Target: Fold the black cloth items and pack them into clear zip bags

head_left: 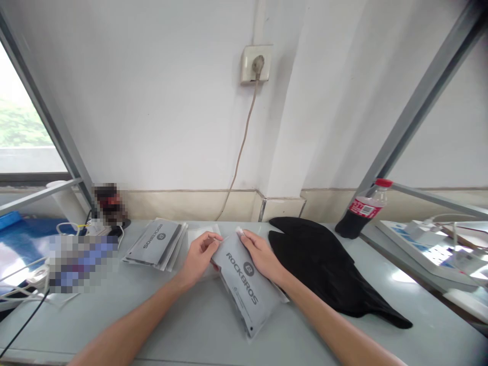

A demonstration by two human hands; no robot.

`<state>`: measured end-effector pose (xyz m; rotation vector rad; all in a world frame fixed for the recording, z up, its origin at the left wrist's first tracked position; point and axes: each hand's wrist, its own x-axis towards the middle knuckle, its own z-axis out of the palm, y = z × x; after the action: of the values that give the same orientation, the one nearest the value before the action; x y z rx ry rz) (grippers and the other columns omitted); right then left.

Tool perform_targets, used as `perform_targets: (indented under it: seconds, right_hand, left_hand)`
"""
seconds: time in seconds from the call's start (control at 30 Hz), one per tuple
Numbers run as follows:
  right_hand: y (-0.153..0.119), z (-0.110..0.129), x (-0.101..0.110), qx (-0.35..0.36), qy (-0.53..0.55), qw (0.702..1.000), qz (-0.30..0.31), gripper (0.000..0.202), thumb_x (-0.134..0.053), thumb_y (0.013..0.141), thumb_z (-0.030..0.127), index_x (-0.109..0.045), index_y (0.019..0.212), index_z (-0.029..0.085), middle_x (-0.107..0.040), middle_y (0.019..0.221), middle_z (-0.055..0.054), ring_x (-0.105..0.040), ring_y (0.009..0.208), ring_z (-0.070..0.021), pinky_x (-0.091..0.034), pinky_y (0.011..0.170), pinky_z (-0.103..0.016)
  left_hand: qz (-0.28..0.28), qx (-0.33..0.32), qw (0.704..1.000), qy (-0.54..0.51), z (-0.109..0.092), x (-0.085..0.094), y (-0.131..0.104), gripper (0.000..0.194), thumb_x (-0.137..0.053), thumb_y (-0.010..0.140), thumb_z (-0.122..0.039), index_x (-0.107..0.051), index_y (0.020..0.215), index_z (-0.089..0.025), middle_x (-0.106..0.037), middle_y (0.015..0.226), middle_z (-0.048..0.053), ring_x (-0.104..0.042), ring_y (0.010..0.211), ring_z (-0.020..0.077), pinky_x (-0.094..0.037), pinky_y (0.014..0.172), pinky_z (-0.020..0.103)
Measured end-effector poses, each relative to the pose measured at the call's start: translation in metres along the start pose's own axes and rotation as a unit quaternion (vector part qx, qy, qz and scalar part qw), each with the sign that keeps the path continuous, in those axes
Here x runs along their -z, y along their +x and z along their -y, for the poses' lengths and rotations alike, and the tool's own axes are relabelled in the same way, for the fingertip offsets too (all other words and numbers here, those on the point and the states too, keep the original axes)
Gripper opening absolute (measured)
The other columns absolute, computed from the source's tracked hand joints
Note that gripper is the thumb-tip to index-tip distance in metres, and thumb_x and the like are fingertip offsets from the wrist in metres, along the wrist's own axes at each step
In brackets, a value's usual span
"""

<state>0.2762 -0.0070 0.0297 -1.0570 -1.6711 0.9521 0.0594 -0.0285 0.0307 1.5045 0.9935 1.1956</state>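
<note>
A frosted plastic zip bag [244, 284] printed ROCKBROS lies tilted between my hands over the table, bulging with grey contents. At its upper left corner, my left hand [204, 252] pinches the edge between thumb and fingers. My right hand [261, 254] grips the upper right edge near a small whitish slider, its fingers closed round the bag. Left of my hands rests a stack of similar ROCKBROS bags [156, 243]. Clear plastic bags [204, 231] lie partly hidden behind my left hand. Just right of my right forearm spreads a black fabric piece [316, 264].
A cola bottle [364, 211] with a red cap stands at the back right. White cables [38, 274] and a blurred bluish object [84, 262] lie at the left. Behind the table, a cord [244, 137] hangs from a wall socket [247, 66]. Metal frame bars rise at both sides.
</note>
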Motion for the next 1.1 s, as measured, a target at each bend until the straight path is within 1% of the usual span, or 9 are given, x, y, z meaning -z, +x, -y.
perform_targets:
  seconds: [0.07, 0.13, 0.3, 0.47, 0.63, 0.77, 0.87, 1.03, 1.1]
  right_hand:
    - [-0.002, -0.002, -0.004, -0.011, -0.009, 0.999, 0.036, 0.046, -0.048, 0.098, 0.065, -0.049, 0.077, 0.024, -0.049, 0.075, 0.001, -0.049, 0.075, -0.0201, -0.042, 0.071, -0.033]
    - [-0.005, -0.003, -0.009, -0.015, -0.017, 0.998, 0.064, 0.049, -0.046, 0.099, 0.067, -0.045, 0.075, 0.024, -0.045, 0.074, 0.002, -0.046, 0.073, -0.0189, -0.040, 0.068, -0.032]
    - [-0.007, -0.004, -0.011, 0.002, -0.020, 0.996, 0.086, 0.051, -0.046, 0.101, 0.067, -0.044, 0.074, 0.024, -0.043, 0.072, 0.003, -0.043, 0.069, -0.0172, -0.037, 0.066, -0.031]
    - [-0.007, 0.002, -0.006, -0.002, -0.018, 0.997, 0.074, 0.036, -0.052, 0.102, 0.060, -0.056, 0.099, 0.024, -0.051, 0.070, 0.005, -0.044, 0.067, -0.0160, -0.034, 0.063, -0.029]
    - [-0.010, 0.004, -0.006, 0.024, 0.003, 0.993, 0.119, 0.038, -0.054, 0.102, 0.058, -0.055, 0.089, 0.022, -0.053, 0.080, 0.003, -0.048, 0.074, -0.0156, -0.036, 0.066, -0.027]
    - [-0.011, 0.004, -0.005, 0.012, 0.011, 0.990, 0.143, 0.038, -0.054, 0.102, 0.058, -0.053, 0.088, 0.022, -0.048, 0.076, 0.004, -0.043, 0.070, -0.0142, -0.034, 0.063, -0.027]
    - [-0.008, 0.006, 0.001, 0.010, 0.002, 0.989, 0.145, 0.037, -0.054, 0.101, 0.056, -0.052, 0.087, 0.023, -0.047, 0.073, 0.005, -0.042, 0.067, -0.0134, -0.033, 0.062, -0.026]
    - [0.002, 0.002, 0.018, -0.016, -0.001, 0.994, 0.110, 0.029, -0.057, 0.096, 0.048, -0.050, 0.082, 0.024, -0.050, 0.069, 0.006, -0.049, 0.058, -0.0126, -0.038, 0.057, -0.025]
    - [0.004, 0.000, 0.025, -0.045, 0.024, 0.993, 0.103, 0.024, -0.058, 0.094, 0.043, -0.049, 0.082, 0.024, -0.055, 0.067, 0.007, -0.053, 0.052, -0.0128, -0.042, 0.053, -0.026]
  left_hand:
    - [0.028, 0.059, 0.998, -0.008, 0.006, 0.003, 0.005, 0.032, -0.069, 0.090, -0.048, -0.067, 0.105, -0.019, -0.052, 0.061, -0.005, -0.048, 0.052, 0.0122, -0.036, 0.049, 0.023]
    - [0.059, 0.079, 0.995, 0.008, 0.010, 0.006, 0.008, 0.036, -0.070, 0.089, -0.048, -0.068, 0.110, -0.019, -0.050, 0.060, -0.006, -0.043, 0.052, 0.0112, -0.030, 0.050, 0.023]
    - [0.113, 0.058, 0.991, 0.047, 0.004, 0.005, 0.003, 0.044, -0.065, 0.094, -0.059, -0.066, 0.105, -0.017, -0.063, 0.073, 0.000, -0.049, 0.060, 0.0123, -0.034, 0.056, 0.025]
    - [0.142, 0.065, 0.987, 0.031, -0.009, 0.000, -0.003, 0.046, -0.062, 0.095, -0.064, -0.054, 0.091, -0.020, -0.056, 0.071, -0.003, -0.045, 0.060, 0.0114, -0.033, 0.056, 0.024]
    - [0.147, 0.015, 0.984, 0.099, -0.009, 0.000, -0.009, 0.045, -0.053, 0.100, -0.063, -0.053, 0.087, -0.020, -0.049, 0.078, -0.003, -0.043, 0.069, 0.0129, -0.034, 0.061, 0.025]
    - [0.152, 0.007, 0.983, 0.105, -0.005, 0.005, -0.006, 0.043, -0.050, 0.102, -0.061, -0.051, 0.088, -0.021, -0.049, 0.078, -0.003, -0.043, 0.069, 0.0134, -0.036, 0.062, 0.025]
    - [0.098, -0.011, 0.991, 0.087, -0.003, 0.014, 0.004, 0.044, -0.053, 0.100, -0.063, -0.050, 0.085, -0.021, -0.048, 0.074, -0.004, -0.042, 0.065, 0.0130, -0.036, 0.060, 0.024]
    - [-0.091, -0.025, 0.995, 0.040, 0.003, 0.038, 0.025, 0.049, -0.062, 0.090, -0.069, -0.055, 0.086, -0.020, -0.053, 0.070, -0.004, -0.048, 0.062, 0.0133, -0.040, 0.057, 0.022]
    - [-0.144, -0.015, 0.989, 0.009, 0.006, 0.047, 0.031, 0.050, -0.065, 0.088, -0.070, -0.058, 0.090, -0.020, -0.056, 0.069, -0.004, -0.049, 0.060, 0.0127, -0.041, 0.056, 0.022]
